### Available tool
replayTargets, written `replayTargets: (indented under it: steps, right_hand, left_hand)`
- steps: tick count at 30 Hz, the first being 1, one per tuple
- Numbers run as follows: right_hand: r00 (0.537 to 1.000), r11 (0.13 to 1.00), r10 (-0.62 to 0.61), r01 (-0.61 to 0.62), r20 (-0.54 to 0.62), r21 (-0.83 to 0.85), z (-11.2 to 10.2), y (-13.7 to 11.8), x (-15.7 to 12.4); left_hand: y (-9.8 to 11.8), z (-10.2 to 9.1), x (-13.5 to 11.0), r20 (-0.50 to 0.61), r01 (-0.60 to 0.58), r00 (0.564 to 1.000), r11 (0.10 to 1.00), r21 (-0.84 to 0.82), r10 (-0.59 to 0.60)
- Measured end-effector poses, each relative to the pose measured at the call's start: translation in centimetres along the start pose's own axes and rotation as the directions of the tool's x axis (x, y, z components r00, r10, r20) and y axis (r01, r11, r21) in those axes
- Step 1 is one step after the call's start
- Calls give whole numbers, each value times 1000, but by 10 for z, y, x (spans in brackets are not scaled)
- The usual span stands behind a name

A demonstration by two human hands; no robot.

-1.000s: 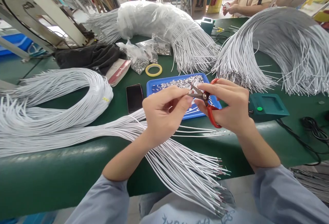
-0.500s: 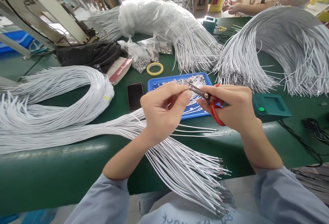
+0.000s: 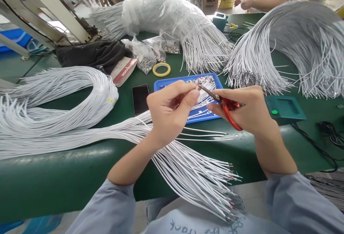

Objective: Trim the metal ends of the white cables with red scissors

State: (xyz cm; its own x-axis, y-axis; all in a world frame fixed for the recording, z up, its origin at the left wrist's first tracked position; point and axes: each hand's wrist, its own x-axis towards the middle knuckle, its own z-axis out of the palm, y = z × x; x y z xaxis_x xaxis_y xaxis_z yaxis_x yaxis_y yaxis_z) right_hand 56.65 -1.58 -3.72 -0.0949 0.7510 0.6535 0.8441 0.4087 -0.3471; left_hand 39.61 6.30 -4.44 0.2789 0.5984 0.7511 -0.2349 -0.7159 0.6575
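My left hand (image 3: 172, 110) pinches the end of a white cable (image 3: 197, 87) between thumb and forefinger; a small reddish strand stands up from its tip. My right hand (image 3: 243, 110) is closed on a pair of scissors (image 3: 232, 116) with red handles, a finger inside the loop. The scissor blades point left and meet the cable end at my left fingertips. Below both hands spreads a bundle of white cables (image 3: 185, 171), its cut ends towards the right. Behind the hands lies a blue tray (image 3: 158, 85) with small metal parts and short white cables.
A phone (image 3: 140, 99), yellow tape roll (image 3: 161, 69), bags of metal parts (image 3: 146, 62) and a dark cloth (image 3: 88, 56) lie beyond. Large cable bundles (image 3: 249, 53) stand at the back. A green device (image 3: 286, 108) is at right. Across the table, another person's hands (image 3: 245, 1) work.
My right hand has turned the scissors slightly, and their handles have shifted right and opened wider. The reddish strand at the cable tip now shows more plainly. My left hand has barely moved.
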Motion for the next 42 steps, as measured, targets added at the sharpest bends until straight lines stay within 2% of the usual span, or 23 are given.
replayTargets:
  steps: [5, 8, 11, 16, 22, 30, 34, 42]
  right_hand:
    - [1000, 1000, 1, -1, -18, 15, -1, 0, 0]
    - [999, 997, 50, -51, 15, 56, 0, -2, 0]
    - [996, 995, 91, -91, -7, 41, 2, -5, 0]
    - [996, 999, 2, -5, -86, -40, 5, -4, 0]
    - [994, 980, -88, 74, -72, -186, 2, -1, 1]
    - [997, 958, -70, 60, -27, -281, 2, -1, -2]
    - [996, 953, -89, 83, -7, -292, 1, -1, -2]
    - [995, 941, -96, 101, 30, -322, -2, -3, -4]
  left_hand:
    - [-5, 1, 0, -20, 22, 1000, 999, 34, -22]
    - [-10, 2, 0, -16, 21, 1000, 1000, 2, -21]
    - [-12, 2, 1, -18, 14, 1000, 1000, -20, -14]
    - [-8, 2, 2, -27, 24, 999, 1000, 9, -24]
    - [-3, 2, 4, -28, -19, 999, 1000, -24, 18]
    - [-6, 0, 1, -34, 35, 999, 999, -1, -35]
    - [-7, 0, 1, -5, 23, 1000, 998, -61, -23]
    - [-6, -1, 2, 1, 17, 1000, 999, -28, -17]
